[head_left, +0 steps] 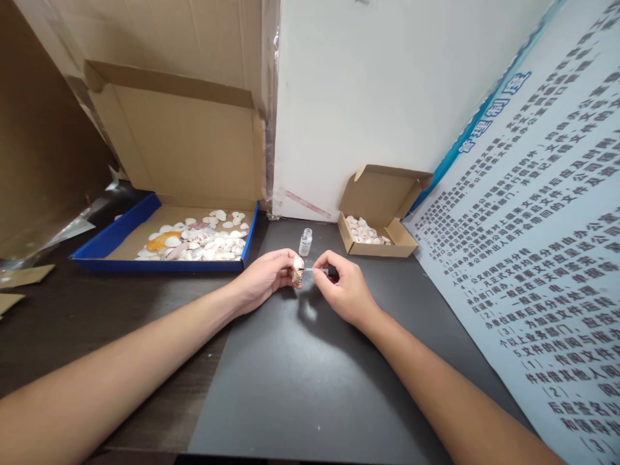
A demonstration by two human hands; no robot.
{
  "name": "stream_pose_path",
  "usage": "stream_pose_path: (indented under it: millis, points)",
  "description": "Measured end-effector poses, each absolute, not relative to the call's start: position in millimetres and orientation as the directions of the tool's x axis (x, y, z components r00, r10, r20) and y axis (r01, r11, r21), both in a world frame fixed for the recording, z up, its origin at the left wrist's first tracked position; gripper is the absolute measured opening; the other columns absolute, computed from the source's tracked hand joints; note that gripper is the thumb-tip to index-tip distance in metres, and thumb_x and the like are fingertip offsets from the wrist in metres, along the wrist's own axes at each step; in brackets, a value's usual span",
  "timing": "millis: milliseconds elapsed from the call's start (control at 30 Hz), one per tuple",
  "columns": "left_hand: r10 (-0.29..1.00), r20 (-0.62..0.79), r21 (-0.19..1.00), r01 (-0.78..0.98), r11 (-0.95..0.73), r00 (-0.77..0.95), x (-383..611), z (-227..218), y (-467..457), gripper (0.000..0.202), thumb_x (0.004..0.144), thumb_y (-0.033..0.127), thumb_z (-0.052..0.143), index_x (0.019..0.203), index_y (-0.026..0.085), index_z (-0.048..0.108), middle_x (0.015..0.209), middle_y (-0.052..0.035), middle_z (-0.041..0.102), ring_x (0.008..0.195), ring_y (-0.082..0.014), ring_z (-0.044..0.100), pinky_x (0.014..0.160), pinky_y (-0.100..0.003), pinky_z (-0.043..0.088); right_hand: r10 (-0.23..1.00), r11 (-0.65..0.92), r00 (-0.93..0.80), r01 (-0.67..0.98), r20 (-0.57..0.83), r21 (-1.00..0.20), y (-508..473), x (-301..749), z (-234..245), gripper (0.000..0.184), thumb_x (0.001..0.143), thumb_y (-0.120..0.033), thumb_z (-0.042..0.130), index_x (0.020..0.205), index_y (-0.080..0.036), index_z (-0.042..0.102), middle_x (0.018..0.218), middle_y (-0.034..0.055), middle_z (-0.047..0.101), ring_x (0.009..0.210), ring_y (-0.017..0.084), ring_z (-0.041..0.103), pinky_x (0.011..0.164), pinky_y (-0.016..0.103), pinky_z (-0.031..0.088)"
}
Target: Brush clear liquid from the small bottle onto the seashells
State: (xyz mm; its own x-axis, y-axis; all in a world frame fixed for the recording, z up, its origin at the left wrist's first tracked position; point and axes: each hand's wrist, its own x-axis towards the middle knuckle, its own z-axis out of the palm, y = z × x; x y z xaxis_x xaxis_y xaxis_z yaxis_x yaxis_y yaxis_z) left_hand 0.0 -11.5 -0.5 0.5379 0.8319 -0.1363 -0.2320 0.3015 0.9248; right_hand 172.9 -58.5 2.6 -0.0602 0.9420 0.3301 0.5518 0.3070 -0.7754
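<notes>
Between the thumb and fingers of my left hand [267, 279] is a speckled brown-and-white seashell [298, 271], held up above the dark mat. My right hand [345, 284] is closed on a small brush applicator with a black cap [332, 272]; its thin stem points left and its tip meets the shell. Just behind both hands stands a small clear glass bottle [305, 243] with a pale label, upright and uncapped. The side of the shell facing my left palm is hidden by the fingers.
A blue-edged cardboard box [116, 241] with its lid up holds many shells at left. A smaller open cardboard box [382, 249] of pale shells stands at right. A grey mat [310, 387] covers part of the dark table. A printed sign [533, 245] leans along the right.
</notes>
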Motion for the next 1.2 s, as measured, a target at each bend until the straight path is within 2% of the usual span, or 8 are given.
stream_pose_path:
  millis: [167, 533, 1000, 1200]
  points:
    - [0.829, -0.153, 0.914, -0.242, 0.325, 0.537, 0.1, 0.0, -12.0, 0.003, 0.075, 0.017, 0.060, 0.075, 0.014, 0.059, 0.069, -0.0024, 0.058, 0.067, -0.0136, 0.055, 0.071, -0.031, 0.052, 0.961, 0.220, 0.004, 0.601, 0.278, -0.769, -55.5, 175.0, 0.2, 0.007, 0.079, -0.023, 0.053, 0.073, -0.021, 0.054, 0.059, -0.0056, 0.047, 0.053, 0.011, 0.043, 0.054, 0.024, 0.034]
    - [0.817, -0.153, 0.902, -0.260, 0.345, 0.556, -1.5, -0.3, -12.0, 0.004, 0.079, 0.015, 0.059, 0.081, 0.014, 0.057, 0.073, -0.0019, 0.058, 0.070, -0.0126, 0.055, 0.072, -0.029, 0.053, 0.963, 0.212, 0.004, 0.606, 0.270, -0.766, -55.2, 174.4, 0.6, 0.007, 0.079, -0.023, 0.053, 0.073, -0.020, 0.055, 0.061, -0.0051, 0.049, 0.055, 0.011, 0.044, 0.056, 0.023, 0.035]
    - [0.800, -0.146, 0.892, -0.273, 0.360, 0.582, -3.1, 2.5, -13.0, 0.004, 0.080, 0.016, 0.062, 0.080, 0.015, 0.059, 0.074, -0.0003, 0.054, 0.070, -0.0112, 0.052, 0.072, -0.027, 0.052, 0.958, 0.232, -0.006, 0.601, 0.286, -0.765, -53.9, 176.0, 0.0, 0.006, 0.079, -0.022, 0.052, 0.074, -0.020, 0.055, 0.067, -0.0037, 0.054, 0.059, 0.011, 0.047, 0.058, 0.024, 0.036]
    - [0.812, -0.140, 0.912, -0.246, 0.329, 0.567, -3.9, 4.1, -13.5, 0.008, 0.079, 0.020, 0.066, 0.076, 0.015, 0.061, 0.073, -0.0001, 0.054, 0.071, -0.0114, 0.051, 0.075, -0.028, 0.050, 0.942, 0.259, 0.043, 0.541, 0.334, -0.800, -55.5, 176.0, 1.7, 0.008, 0.080, -0.024, 0.053, 0.073, -0.020, 0.053, 0.061, -0.0053, 0.048, 0.054, 0.010, 0.042, 0.054, 0.023, 0.034]
